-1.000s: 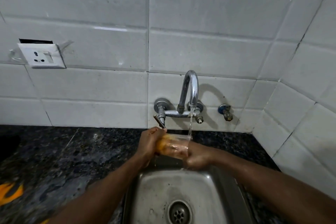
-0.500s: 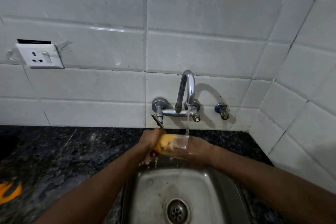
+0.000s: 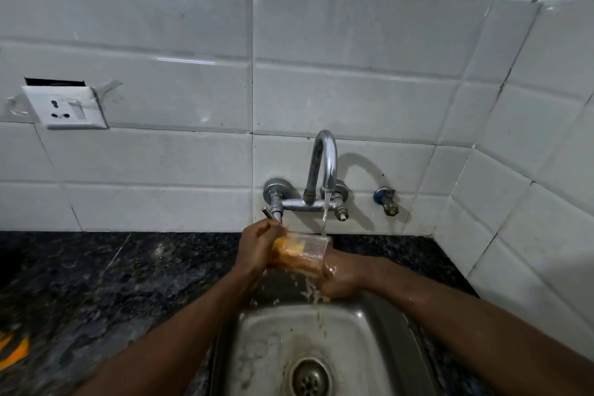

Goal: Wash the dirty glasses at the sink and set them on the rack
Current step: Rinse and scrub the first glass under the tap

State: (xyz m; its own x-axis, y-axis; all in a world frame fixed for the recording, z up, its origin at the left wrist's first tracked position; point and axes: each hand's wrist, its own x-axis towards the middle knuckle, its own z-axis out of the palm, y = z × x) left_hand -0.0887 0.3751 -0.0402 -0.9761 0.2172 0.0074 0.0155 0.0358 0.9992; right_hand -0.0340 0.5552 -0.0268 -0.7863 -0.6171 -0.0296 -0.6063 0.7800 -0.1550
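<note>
the left hand [image 3: 257, 247] curls around the bottom end of the glass [image 3: 305, 252], with a yellow-orange scrubber [image 3: 289, 246] showing inside, while the right hand [image 3: 344, 276] wraps closed around its open end. the glass lies on its side under the tap [image 3: 324, 167], whose stream lands on its upper wall above the sink [image 3: 266, 331]. to rinse well, the person would likely do best turning the glass so water reaches inside, gripping firmly since it looks slippery.

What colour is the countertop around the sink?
Black speckled stone countertop, clearest in the head view.
</note>
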